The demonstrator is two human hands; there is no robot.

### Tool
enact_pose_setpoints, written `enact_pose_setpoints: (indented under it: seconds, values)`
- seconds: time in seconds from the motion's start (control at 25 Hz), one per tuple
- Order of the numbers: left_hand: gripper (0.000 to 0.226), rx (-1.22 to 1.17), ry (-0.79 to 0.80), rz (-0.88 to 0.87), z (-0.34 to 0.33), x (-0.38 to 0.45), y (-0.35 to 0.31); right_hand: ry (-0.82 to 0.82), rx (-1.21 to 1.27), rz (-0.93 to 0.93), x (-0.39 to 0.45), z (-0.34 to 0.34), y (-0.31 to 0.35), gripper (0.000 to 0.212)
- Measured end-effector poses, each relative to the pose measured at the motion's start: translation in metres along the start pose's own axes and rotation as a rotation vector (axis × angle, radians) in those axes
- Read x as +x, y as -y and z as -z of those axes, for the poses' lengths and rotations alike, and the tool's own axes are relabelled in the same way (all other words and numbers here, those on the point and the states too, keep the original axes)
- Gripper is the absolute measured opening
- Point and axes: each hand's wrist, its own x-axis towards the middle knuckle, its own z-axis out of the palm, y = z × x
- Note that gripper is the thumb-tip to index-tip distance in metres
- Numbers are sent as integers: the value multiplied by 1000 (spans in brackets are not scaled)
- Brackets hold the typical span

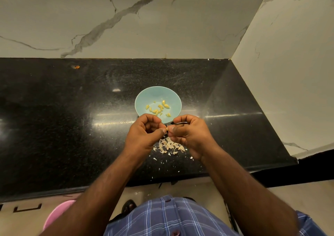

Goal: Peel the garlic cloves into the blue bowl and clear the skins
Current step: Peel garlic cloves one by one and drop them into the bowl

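A blue bowl [158,95] stands on the black counter and holds several peeled yellow garlic cloves [159,108]. Just in front of the bowl, my left hand [144,132] and my right hand [189,132] meet fingertip to fingertip. Between them they pinch a small garlic clove [167,128], of which only a pale tip shows. A thin dark blade-like thing [179,123] sticks out of my right fist toward the left; what it is I cannot tell. A heap of pale garlic skins [170,146] lies on the counter under my hands.
The black granite counter [72,118] ends at a marble wall behind and a marble side wall on the right. Loose skin flakes [191,157] are scattered toward the front edge. A pink tub [57,214] stands on the floor at lower left.
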Motion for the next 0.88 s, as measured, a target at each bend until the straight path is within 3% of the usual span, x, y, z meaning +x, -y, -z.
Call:
enact_pose_setpoints:
  seconds: [0.2,0.32,0.48,0.68,0.88]
  values:
    - [26,6,52,-42,1,-2,-1,47,175,-188,2,4,2,24]
    - [30,-77,37,-16,3,0,2,38,137,-71,4,5,-1,25]
    - [29,-126,1,49,8,3,8,20,-204,123,8,16,-7,28]
    - [19,-175,-34,152,10,3,11,-42,-557,331,12,19,-16,10]
    - [14,-166,-35,187,10,4,12,125,-465,291,12,6,-18,22]
